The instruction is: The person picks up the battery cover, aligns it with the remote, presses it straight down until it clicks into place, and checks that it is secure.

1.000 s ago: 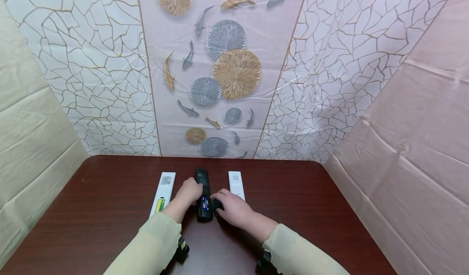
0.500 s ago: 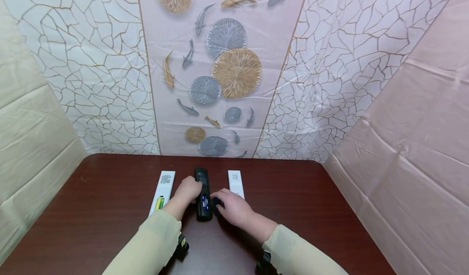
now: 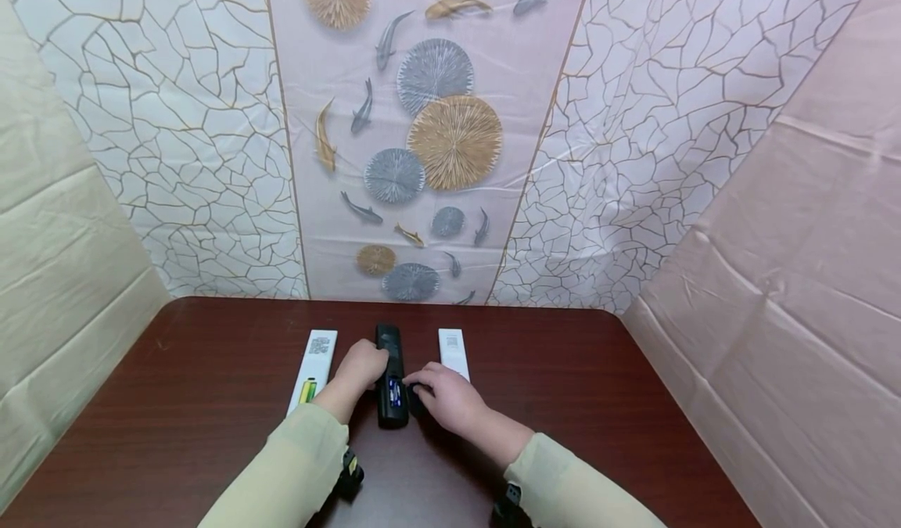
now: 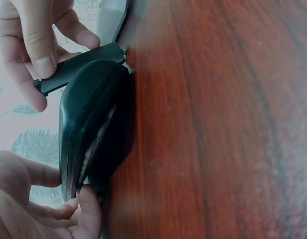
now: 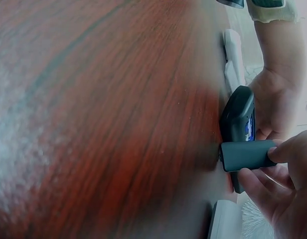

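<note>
A black remote control (image 3: pixel 392 407) lies with its back up in the middle of the table, its battery compartment uncovered and blue batteries (image 5: pixel 250 128) showing inside. My left hand (image 3: pixel 362 364) grips it by the sides near its far half; the left wrist view has fingers (image 4: pixel 88 209) curled under its edge. Just right of the remote, my right hand (image 3: pixel 450 396) pinches a black battery cover (image 5: pixel 248 155) between thumb and fingers. That cover is held on edge beside the remote; whether they touch I cannot tell.
A long white object (image 3: pixel 313 365) with a printed code and a green battery picture lies left of the remote. Another white one (image 3: pixel 454 352) lies to the right, partly behind the right hand. The dark red table (image 3: pixel 563 387) ends at a patterned cloth backdrop (image 3: pixel 415 199).
My right fingers and the battery cover have shifted slightly beside the remote. The left hand keeps its grip, and the remote stays in nearly the same place.
</note>
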The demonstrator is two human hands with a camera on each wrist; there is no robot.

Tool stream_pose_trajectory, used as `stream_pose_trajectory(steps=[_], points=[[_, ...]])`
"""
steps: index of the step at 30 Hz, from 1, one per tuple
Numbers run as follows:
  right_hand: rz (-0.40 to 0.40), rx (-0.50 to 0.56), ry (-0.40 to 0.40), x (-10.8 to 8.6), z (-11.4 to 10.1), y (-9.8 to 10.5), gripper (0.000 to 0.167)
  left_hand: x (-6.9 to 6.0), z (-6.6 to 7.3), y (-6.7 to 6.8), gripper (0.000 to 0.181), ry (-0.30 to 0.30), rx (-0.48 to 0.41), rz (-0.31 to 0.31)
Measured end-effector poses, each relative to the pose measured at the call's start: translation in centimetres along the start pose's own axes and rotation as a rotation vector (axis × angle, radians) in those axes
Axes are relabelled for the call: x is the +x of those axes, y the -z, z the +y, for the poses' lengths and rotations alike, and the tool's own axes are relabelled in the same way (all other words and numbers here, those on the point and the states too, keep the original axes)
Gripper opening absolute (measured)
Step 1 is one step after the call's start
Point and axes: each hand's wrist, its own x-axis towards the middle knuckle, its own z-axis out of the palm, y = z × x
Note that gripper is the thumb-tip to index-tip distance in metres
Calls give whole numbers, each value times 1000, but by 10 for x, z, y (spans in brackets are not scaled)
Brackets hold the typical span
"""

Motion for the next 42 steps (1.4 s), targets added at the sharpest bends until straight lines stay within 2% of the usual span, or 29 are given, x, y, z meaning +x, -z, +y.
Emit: stream_pose_trajectory(steps=[7,17,26,35,42], points=[[-10,41,-19,-1,1,3,22,-3,3,0,40,-10,-10,-10],[14,99,-61,-3,2,5,21,-5,4,-1,46,15,-118,-5],[22,187,-163,-2,1,6,10,-3,1,-1,46,35,-190,-9],[45,217,-156,-4,2,8,10,-2,-2,2,48,17,-235,-27],[70,252,-154,-6,3,11,12,-6,2,4,49,0,-290,-42]])
